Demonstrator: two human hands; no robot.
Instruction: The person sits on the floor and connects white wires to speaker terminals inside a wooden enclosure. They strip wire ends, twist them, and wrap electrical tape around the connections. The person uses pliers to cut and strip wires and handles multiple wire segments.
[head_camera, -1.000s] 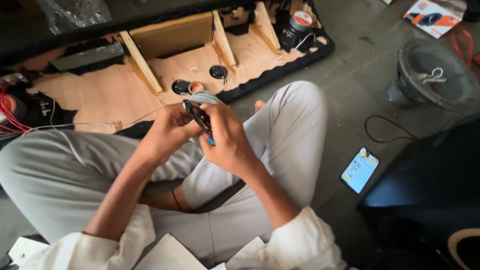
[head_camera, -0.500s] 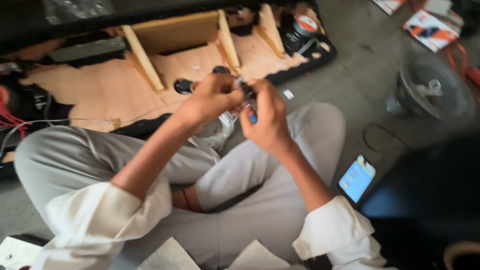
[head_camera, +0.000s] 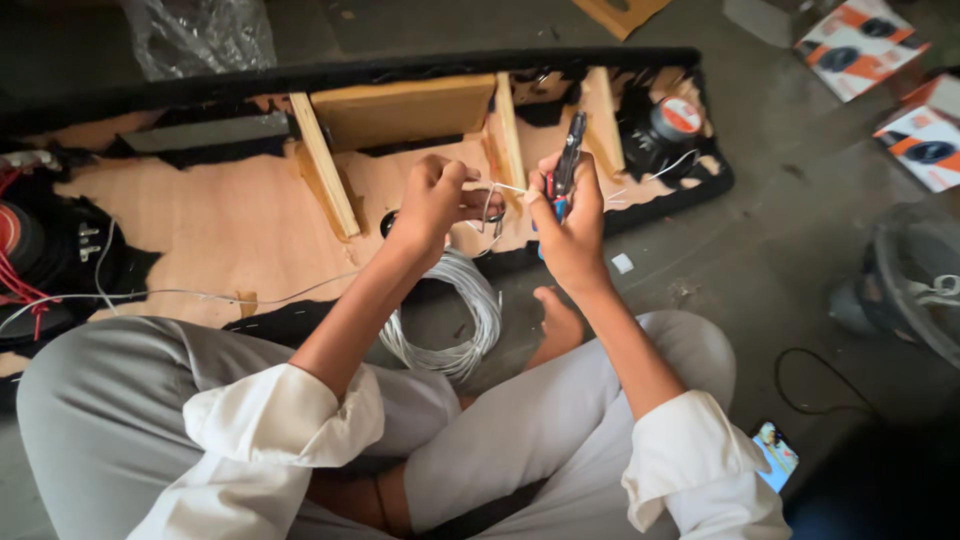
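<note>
Viewpoint: looking down from the head at a person sitting cross-legged on a grey floor, in pale grey trousers and rolled white sleeves.
Left hand (head_camera: 437, 197): fingers curled closed, pinching the thin white wire (head_camera: 505, 187) and pulling it taut toward the other hand.
Right hand (head_camera: 570, 225): fingers wrapped tight around the dark metal pliers with red and blue grips (head_camera: 566, 165), which point upward; the wire's end meets the tool near the grips.
Wire source: a loose coil of white wire (head_camera: 455, 320) lies on the floor between the knees, just below the hands.
Behind the hands: a long open plywood box edged in black fabric (head_camera: 230, 225) with upright wooden dividers.
Right edge: a round black loudspeaker (head_camera: 915, 285) on the floor; a lit phone (head_camera: 775, 455) beside the right knee.
</note>
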